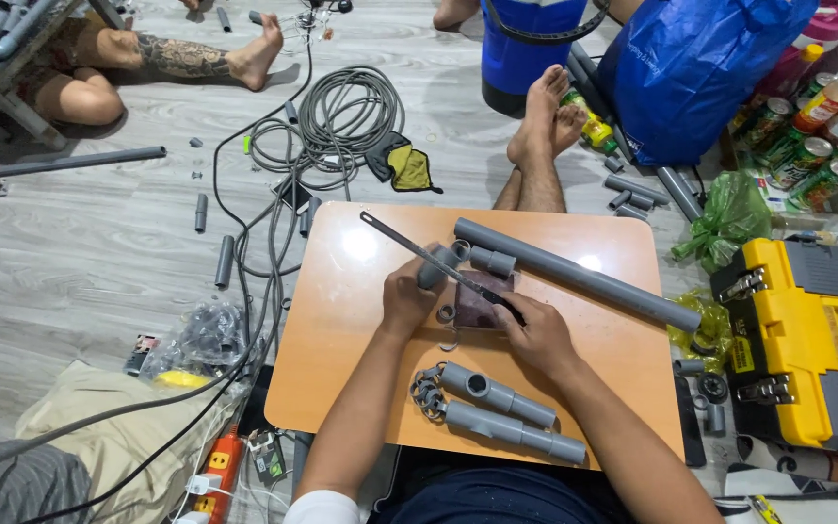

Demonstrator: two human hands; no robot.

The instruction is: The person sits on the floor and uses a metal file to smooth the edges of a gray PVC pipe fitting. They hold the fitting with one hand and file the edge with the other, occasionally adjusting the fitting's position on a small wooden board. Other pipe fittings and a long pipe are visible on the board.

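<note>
- Grey plank floor, low wooden worktop [341, 378] at centre.
- Short grey pipe piece [435, 267] lies mid-worktop, left hand [407, 296] fingers wrapped round it.
- Right hand [535, 335] fingers closed on hacksaw blade [429, 257], laid across pipe piece.
- Long grey pipe [574, 275] just beyond; assembled fittings [501, 408] nearer.
- Yellow toolbox [807, 340] on floor, right.

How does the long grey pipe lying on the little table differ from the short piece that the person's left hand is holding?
The long grey pipe spans much of the table and lies free, untouched. The short piece is far shorter, sits in the left hand, and the saw blade held by the right hand crosses it. Both are grey plastic tubing.
</note>
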